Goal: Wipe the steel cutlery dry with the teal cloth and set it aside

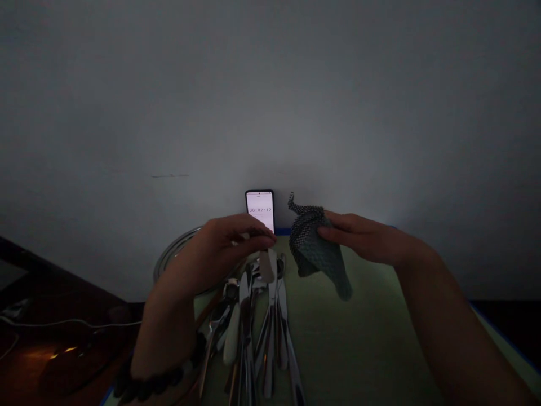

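Note:
My left hand [224,245] is closed in a pinch on the top of a piece of cutlery with a pale handle [267,265], held above a pile of knives, forks and spoons [257,332]. A dark bead bracelet circles that wrist. My right hand [363,237] grips a grey-green textured cloth [315,248], which hangs down just right of the cutlery. The scene is dim.
A phone [260,210] showing a timer leans against the white wall behind my hands. A round metal tray [175,251] lies behind my left hand. The green mat [359,338] covers the table. A dark wooden surface with a white cable [63,324] lies to the left.

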A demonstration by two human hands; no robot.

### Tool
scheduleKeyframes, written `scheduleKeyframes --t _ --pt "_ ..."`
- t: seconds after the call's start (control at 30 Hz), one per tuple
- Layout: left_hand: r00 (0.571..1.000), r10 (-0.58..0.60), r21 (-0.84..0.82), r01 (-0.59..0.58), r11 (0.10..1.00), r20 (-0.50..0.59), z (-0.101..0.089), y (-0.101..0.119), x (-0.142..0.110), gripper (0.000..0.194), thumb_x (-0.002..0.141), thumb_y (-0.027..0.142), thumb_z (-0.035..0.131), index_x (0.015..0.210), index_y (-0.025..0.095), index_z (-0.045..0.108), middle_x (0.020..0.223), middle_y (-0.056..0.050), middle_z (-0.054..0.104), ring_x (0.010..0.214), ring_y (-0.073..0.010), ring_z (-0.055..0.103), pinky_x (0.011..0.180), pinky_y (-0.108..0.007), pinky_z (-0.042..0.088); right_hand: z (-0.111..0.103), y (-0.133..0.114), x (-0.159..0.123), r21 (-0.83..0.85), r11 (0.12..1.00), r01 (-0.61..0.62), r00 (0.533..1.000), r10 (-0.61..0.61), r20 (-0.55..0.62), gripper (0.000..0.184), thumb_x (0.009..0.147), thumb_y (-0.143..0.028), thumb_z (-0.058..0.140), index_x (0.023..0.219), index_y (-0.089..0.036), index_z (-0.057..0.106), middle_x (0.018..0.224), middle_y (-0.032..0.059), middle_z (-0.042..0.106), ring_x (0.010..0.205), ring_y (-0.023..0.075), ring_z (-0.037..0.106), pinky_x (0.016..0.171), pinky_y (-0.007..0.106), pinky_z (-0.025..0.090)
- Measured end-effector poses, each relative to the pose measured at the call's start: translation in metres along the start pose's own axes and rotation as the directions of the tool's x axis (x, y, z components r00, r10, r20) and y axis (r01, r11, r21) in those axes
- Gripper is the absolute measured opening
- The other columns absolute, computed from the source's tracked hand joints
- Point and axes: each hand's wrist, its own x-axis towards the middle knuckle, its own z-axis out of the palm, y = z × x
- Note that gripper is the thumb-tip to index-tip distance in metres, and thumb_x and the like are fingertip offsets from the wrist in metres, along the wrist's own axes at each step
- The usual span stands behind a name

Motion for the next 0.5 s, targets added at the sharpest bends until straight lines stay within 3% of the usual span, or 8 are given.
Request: scheduleKeyframes --t 0.1,0.2,0.33,0.5 --pt "1.0 -0.026 -0.039 0.026 0.999 -0.004 0.001 -0.001 -0.002 0.01 0.081 0.026 0.059 0.084 0.019 0.067 0.08 0.0 0.065 0.073 -0.0109 0.06 0.063 -0.019 0.046 0.001 0.002 0.003 0.03 0.999 -0.034 0.997 0.032 0.074 0.033 0.088 -0.042 0.042 0.102 -0.018 0.061 0.091 0.0037 0.064 0.086 0.0192 0.056 0.078 0.032 0.044" --pt "0.982 -0.132 -0.106 0.147 0.983 0.136 0.0 -0.001 -0.005 0.014 0.081 0.024 0.057 0.092 0.019 0.064 0.072 0.001 0.065 0.063 -0.0105 0.06 0.056 -0.019 0.047 0.004 0.004 0.005 0.059 0.998 -0.035 0.994 0.028 0.104 0.031 0.088 -0.039 0.044 0.104 -0.017 0.06 0.097 0.0044 0.063 0.09 0.0193 0.055 0.08 0.033 0.043" --pt "0.964 -0.193 -0.109 0.215 0.971 0.184 -0.001 0.009 -0.007 0.014 0.081 0.026 0.057 0.091 0.017 0.064 0.071 0.001 0.067 0.063 -0.0104 0.061 0.056 -0.018 0.048 0.01 0.004 0.007 0.223 0.973 -0.053 0.998 0.042 0.052 0.028 0.086 -0.034 0.05 0.109 -0.018 0.049 0.099 0.0045 0.06 0.089 0.0164 0.054 0.079 0.031 0.042" --pt "0.97 -0.188 -0.219 0.22 0.951 0.155 0.0 0.017 -0.004 0.014 0.079 0.026 0.061 0.088 0.016 0.065 0.07 0.001 0.067 0.062 -0.0092 0.061 0.057 -0.018 0.051 0.017 -0.003 0.01 0.443 0.884 -0.15 0.98 0.192 -0.051 0.023 0.084 -0.033 0.055 0.095 -0.022 0.04 0.073 -0.0043 0.056 0.062 0.0091 0.049 0.055 0.022 0.035"
